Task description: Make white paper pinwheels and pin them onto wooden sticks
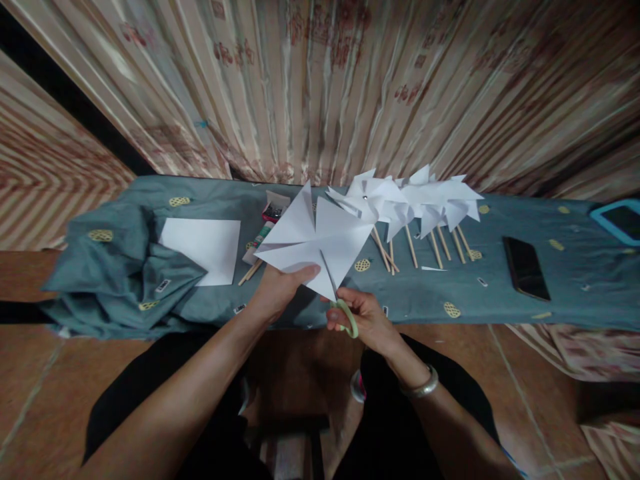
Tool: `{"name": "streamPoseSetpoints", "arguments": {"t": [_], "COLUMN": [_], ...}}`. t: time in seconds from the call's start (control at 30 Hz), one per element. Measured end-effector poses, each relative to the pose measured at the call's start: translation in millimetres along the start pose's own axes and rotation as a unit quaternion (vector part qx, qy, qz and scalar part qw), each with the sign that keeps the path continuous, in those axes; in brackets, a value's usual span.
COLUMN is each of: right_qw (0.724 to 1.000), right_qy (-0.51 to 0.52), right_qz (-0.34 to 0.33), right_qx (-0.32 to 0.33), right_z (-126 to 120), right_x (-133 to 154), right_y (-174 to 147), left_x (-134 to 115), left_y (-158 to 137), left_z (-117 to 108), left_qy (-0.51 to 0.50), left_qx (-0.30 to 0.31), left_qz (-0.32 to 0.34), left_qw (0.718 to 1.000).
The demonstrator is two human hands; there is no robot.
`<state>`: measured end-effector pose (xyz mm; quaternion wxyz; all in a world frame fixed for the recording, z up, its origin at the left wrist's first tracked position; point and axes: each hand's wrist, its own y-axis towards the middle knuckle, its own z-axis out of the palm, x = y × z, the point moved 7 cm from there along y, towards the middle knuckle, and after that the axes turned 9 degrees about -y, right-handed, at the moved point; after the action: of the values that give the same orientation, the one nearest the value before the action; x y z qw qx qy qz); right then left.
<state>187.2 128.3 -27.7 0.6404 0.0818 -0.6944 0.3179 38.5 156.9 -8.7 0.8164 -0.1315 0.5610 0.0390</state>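
My left hand (287, 285) grips a white paper square (337, 230) by its near side, thumb on top and fingers underneath. Slits run from the paper's corners toward its middle, and its flaps spread apart. My right hand (363, 317) is closed round the light green handles of a pair of scissors (351, 320). The scissors meet the paper at its near corner, by the slit there; their blades are mostly hidden. Behind the paper lie several white paper pinwheels (400, 197) on wooden sticks (411, 247), overlapping in a row.
A stack of blank white paper (215, 250) lies at left beside bunched cloth (120, 260). A small box of pins (273, 211) and a glue stick (264, 233) sit behind the held paper. At right are a black phone (526, 268) and a blue-framed device (620, 221).
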Motion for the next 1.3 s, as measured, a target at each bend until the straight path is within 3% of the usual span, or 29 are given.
{"name": "streamPoseSetpoints", "arguments": {"t": [0.77,1.1,1.3], "right_qw": [0.999,0.998,0.99], "right_qy": [0.022,-0.01,-0.054], "right_qz": [0.031,0.024,0.043], "right_qx": [-0.022,0.056,0.12], "right_z": [1,3,-16], "right_x": [3,0,-4], "right_y": [2,-6,-21], "left_x": [-1,-6,-24], "left_y": [-1,5,11], "left_z": [2,-3,-14], "left_qy": [0.001,-0.046,-0.085], "left_qx": [0.02,0.007,-0.038], "left_qz": [-0.002,0.003,0.012], "left_qw": [1.0,0.999,0.996]}}
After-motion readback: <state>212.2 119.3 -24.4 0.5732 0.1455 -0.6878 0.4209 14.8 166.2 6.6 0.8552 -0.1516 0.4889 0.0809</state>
